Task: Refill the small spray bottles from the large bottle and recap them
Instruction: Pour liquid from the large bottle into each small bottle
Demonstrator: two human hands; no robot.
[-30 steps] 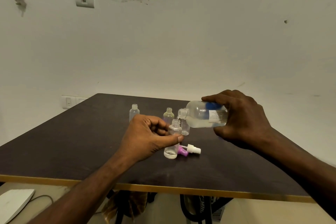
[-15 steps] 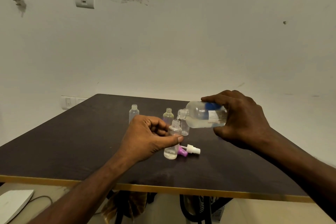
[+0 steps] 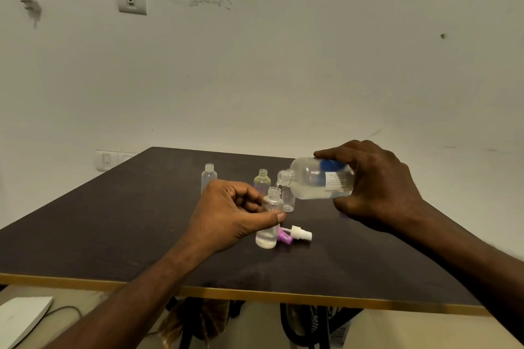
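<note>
Mid-pour: right hand [image 3: 380, 187] grips the large clear blue-labelled bottle [image 3: 317, 178] tipped over the small clear plastic bottle [image 3: 269, 218], barely filled, pinched upright on the dark table [image 3: 113, 235] by left hand [image 3: 226, 212]. Three other small uncapped bottles [image 3: 209, 178] wait behind; white and purple spray caps [image 3: 295, 234] lie beside, none refitted.

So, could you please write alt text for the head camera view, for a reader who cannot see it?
A right hand tips a large bottle over a small uncapped bottle held by the left hand on a dark table. Three more open small bottles stand behind, and two spray caps lie beside.
</note>
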